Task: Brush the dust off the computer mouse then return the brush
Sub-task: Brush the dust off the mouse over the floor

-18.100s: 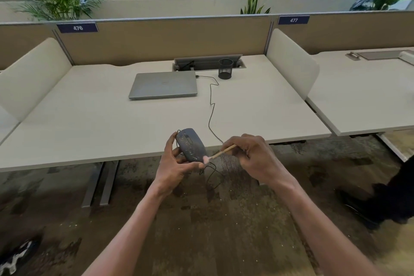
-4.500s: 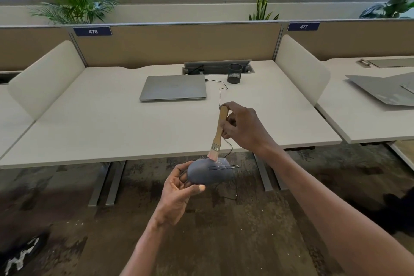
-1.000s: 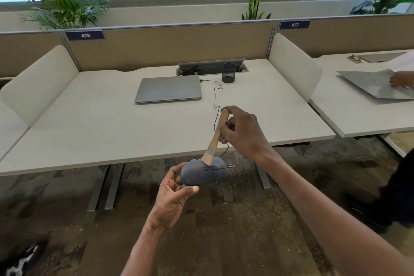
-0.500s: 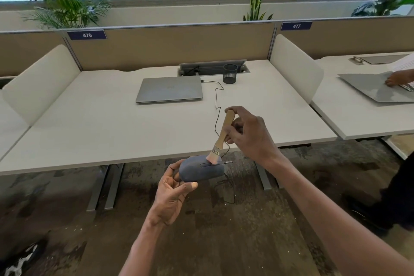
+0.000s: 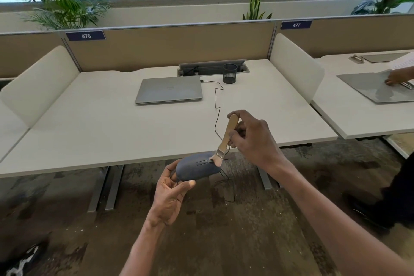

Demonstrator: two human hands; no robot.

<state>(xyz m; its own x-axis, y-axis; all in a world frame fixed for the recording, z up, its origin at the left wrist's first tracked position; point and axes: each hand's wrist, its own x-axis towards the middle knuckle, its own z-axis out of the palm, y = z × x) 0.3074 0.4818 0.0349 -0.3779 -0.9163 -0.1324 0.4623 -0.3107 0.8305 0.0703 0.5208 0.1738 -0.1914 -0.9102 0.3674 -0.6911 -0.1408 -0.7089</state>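
Note:
A dark grey wired computer mouse (image 5: 197,168) is held in the air in front of the desk edge by my left hand (image 5: 170,197), which grips its rear end from below. My right hand (image 5: 253,139) holds a small brush (image 5: 226,139) with a wooden handle, tilted nearly upright. Its pale bristles touch the front right of the mouse's top, near the scroll wheel. The thin black cable (image 5: 216,110) runs from the mouse across the desk to the laptop.
On the white desk (image 5: 89,132) lie a shut grey laptop (image 5: 169,89) and a black mesh pen cup (image 5: 229,73) near the back. Padded dividers stand at both sides. At the neighbouring desk on the right, another person's hand (image 5: 397,75) rests on a grey mat.
The brush has swept from the middle of the mouse's top toward its front right end. My left hand keeps the mouse in about the same place.

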